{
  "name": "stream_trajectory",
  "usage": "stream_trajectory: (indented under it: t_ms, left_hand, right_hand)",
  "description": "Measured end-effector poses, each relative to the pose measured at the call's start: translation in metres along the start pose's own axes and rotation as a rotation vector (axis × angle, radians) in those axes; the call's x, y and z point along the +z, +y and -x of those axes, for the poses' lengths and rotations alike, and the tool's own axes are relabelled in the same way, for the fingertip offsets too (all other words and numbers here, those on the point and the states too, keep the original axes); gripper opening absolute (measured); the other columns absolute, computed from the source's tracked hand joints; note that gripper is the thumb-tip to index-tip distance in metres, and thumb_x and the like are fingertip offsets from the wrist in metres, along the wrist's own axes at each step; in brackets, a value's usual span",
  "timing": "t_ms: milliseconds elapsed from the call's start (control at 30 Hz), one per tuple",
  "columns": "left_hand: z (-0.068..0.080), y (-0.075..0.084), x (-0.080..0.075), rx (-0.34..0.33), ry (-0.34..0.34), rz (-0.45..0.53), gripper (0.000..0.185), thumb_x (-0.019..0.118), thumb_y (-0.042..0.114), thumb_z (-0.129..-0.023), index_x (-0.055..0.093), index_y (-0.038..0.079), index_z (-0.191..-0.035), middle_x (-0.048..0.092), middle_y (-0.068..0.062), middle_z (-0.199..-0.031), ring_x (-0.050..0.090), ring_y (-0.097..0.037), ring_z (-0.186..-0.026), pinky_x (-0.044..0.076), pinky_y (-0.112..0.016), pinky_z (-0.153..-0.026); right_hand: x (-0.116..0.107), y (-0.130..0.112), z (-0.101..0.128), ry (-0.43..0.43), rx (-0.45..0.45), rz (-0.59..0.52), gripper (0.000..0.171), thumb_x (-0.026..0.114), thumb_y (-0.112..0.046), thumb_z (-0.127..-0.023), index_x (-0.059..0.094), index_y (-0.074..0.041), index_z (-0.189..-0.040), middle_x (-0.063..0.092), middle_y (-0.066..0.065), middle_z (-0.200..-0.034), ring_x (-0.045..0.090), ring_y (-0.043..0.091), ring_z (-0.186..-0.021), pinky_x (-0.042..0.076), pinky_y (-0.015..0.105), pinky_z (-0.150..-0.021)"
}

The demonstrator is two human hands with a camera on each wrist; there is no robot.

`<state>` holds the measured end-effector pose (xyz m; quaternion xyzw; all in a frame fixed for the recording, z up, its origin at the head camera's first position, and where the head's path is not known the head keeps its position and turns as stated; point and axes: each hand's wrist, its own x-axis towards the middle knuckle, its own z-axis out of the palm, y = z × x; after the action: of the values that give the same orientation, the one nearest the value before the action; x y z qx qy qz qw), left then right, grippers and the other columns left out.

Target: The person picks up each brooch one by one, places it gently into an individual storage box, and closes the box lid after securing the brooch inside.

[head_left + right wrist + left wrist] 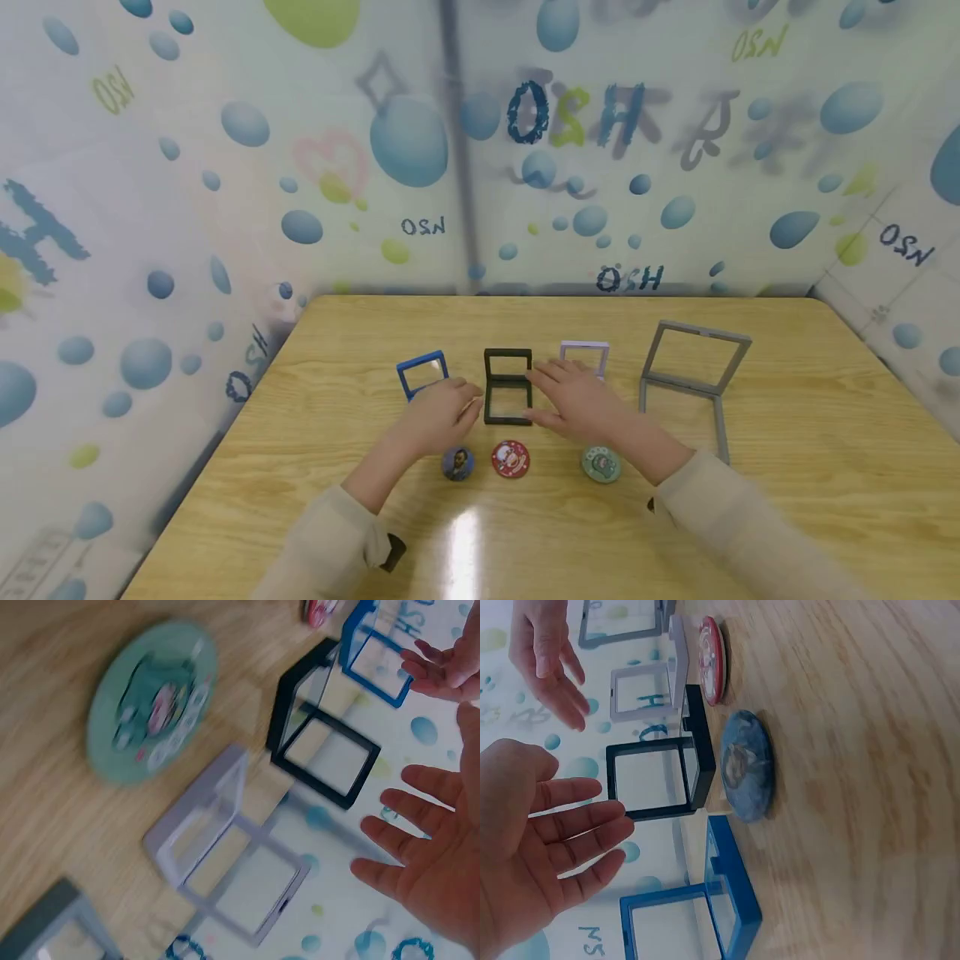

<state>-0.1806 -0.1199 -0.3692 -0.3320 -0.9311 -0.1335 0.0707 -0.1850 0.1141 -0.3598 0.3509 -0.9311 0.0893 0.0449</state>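
Head view, open hands (517, 408) flanking black frame (507, 386)

head looks down; wrist views sit close; all share black frame (507, 386).

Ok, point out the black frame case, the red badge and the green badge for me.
black frame case (507, 402): head view, its base's left edge.
red badge (511, 459): head view, middle of its face.
green badge (152, 701): right wrist view, middle of its face.

Three badges: blue (458, 463), red (511, 459), green (601, 464), are crowding the front approach to the black frame (507, 387); blue frame (422, 374) and white frame (584, 357) are apparently flanking it closely.
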Motion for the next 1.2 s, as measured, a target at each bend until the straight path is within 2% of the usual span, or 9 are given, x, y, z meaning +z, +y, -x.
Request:
stream_trajectory:
  t_ms: [100, 233, 400, 467, 600, 700, 833, 1000, 1200]
  left_hand:
    - [0.007, -0.004, 0.0, -0.047, -0.029, 0.044, 0.016, 0.055, 0.019, -0.088, 0.062, 0.009, -0.079, 0.055, 0.002, -0.066, 0.049, -0.009, -0.056, 0.041, -0.023, -0.05]
    - [0.017, -0.009, -0.001, -0.121, -0.132, 0.065, 0.021, 0.061, 0.021, -0.084, 0.056, 0.011, -0.066, 0.048, 0.006, -0.056, 0.041, -0.006, -0.048, 0.035, -0.021, -0.045]
    - [0.032, -0.016, 0.0, -0.188, -0.234, 0.108, 0.018, 0.064, 0.017, -0.08, 0.057, 0.009, -0.065, 0.05, 0.005, -0.058, 0.043, -0.008, -0.052, 0.036, -0.024, -0.048]
    - [0.037, -0.019, 0.003, -0.209, -0.254, 0.146, 0.015, 0.064, 0.016, -0.079, 0.059, 0.008, -0.067, 0.051, 0.004, -0.06, 0.043, -0.009, -0.053, 0.037, -0.025, -0.049]
    - [0.044, -0.022, 0.008, -0.233, -0.264, 0.203, 0.012, 0.065, 0.017, -0.078, 0.063, 0.005, -0.077, 0.058, 0.001, -0.068, 0.049, -0.01, -0.059, 0.043, -0.028, -0.054]
    - [0.045, -0.021, 0.01, -0.239, -0.264, 0.209, 0.016, 0.067, 0.016, -0.077, 0.063, 0.002, -0.084, 0.06, -0.002, -0.071, 0.053, -0.012, -0.063, 0.046, -0.03, -0.058]
    - [0.045, -0.021, 0.015, -0.224, -0.272, 0.201, 0.019, 0.069, 0.015, -0.075, 0.064, 0.003, -0.087, 0.06, 0.0, -0.072, 0.055, -0.013, -0.066, 0.046, -0.03, -0.06]
    - [0.045, -0.021, 0.021, -0.204, -0.271, 0.185, 0.017, 0.07, 0.017, -0.075, 0.064, 0.006, -0.087, 0.056, 0.005, -0.067, 0.049, -0.009, -0.061, 0.041, -0.025, -0.056]
    - [0.046, -0.021, 0.022, -0.192, -0.24, 0.229, 0.013, 0.071, 0.016, -0.075, 0.061, 0.008, -0.079, 0.051, 0.006, -0.063, 0.045, -0.008, -0.057, 0.038, -0.024, -0.051]
  right_hand:
    - [0.008, -0.013, -0.005, 0.045, -0.063, 0.0, 0.045, 0.054, -0.038, -0.089, 0.058, -0.002, -0.115, 0.059, 0.013, -0.109, 0.056, 0.028, -0.1, 0.046, 0.039, -0.083]
    - [0.018, -0.03, -0.014, 0.07, -0.127, -0.041, 0.024, 0.061, -0.027, -0.085, 0.066, -0.004, -0.09, 0.061, 0.003, -0.08, 0.056, 0.016, -0.072, 0.047, 0.027, -0.061]
    - [0.03, -0.053, -0.024, 0.05, -0.134, -0.094, 0.018, 0.064, -0.021, -0.083, 0.065, -0.006, -0.073, 0.059, 0.0, -0.068, 0.054, 0.013, -0.063, 0.044, 0.022, -0.055]
    - [0.036, -0.061, -0.028, 0.034, -0.092, -0.14, 0.019, 0.065, -0.021, -0.082, 0.064, -0.007, -0.069, 0.058, -0.001, -0.065, 0.052, 0.012, -0.059, 0.041, 0.021, -0.053]
    - [0.048, -0.074, -0.036, -0.015, 0.014, -0.266, 0.027, 0.068, -0.019, -0.079, 0.058, -0.008, -0.057, 0.047, -0.005, -0.051, 0.038, 0.006, -0.047, 0.031, 0.018, -0.045]
    - [0.054, -0.081, -0.038, -0.073, 0.08, -0.332, 0.028, 0.068, -0.016, -0.079, 0.055, -0.007, -0.055, 0.043, -0.006, -0.047, 0.032, 0.006, -0.044, 0.028, 0.017, -0.043]
    - [0.061, -0.085, -0.038, -0.115, 0.141, -0.348, 0.021, 0.069, -0.013, -0.075, 0.055, -0.005, -0.061, 0.047, -0.003, -0.052, 0.039, 0.007, -0.046, 0.034, 0.019, -0.044]
    - [0.066, -0.087, -0.037, -0.097, 0.161, -0.31, 0.023, 0.073, -0.017, -0.07, 0.054, -0.007, -0.06, 0.049, -0.003, -0.053, 0.042, 0.009, -0.047, 0.035, 0.022, -0.043]
    - [0.066, -0.09, -0.038, -0.084, 0.172, -0.302, 0.024, 0.075, -0.017, -0.068, 0.054, -0.009, -0.06, 0.048, -0.004, -0.052, 0.039, 0.008, -0.047, 0.033, 0.022, -0.041]
